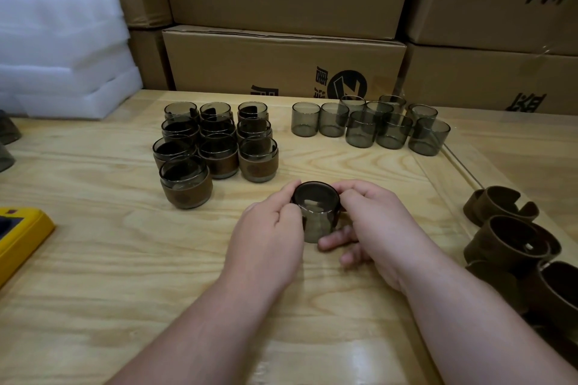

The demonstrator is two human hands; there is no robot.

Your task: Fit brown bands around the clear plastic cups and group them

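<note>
A smoky clear cup [316, 222] is held over the middle of the wooden table [109, 259], tilted toward me. My left hand [269, 237] grips its left side, thumb and fingers at the rim. My right hand [372, 228] grips the right side, with fingers curled under the base. A brown band [342, 209] shows as a dark strip at the cup's right rim, under my right fingers. Several banded cups [215, 147] stand grouped at the back left. Several bare cups [369, 123] stand at the back right. Loose brown bands [513, 244] lie piled at the right edge.
Stacked cardboard boxes [281, 59] wall off the back of the table. White foam sheets [59, 50] are piled at the far left. A yellow device [18, 234] lies at the left edge. Dark objects [7, 141] sit half out of view on the far left.
</note>
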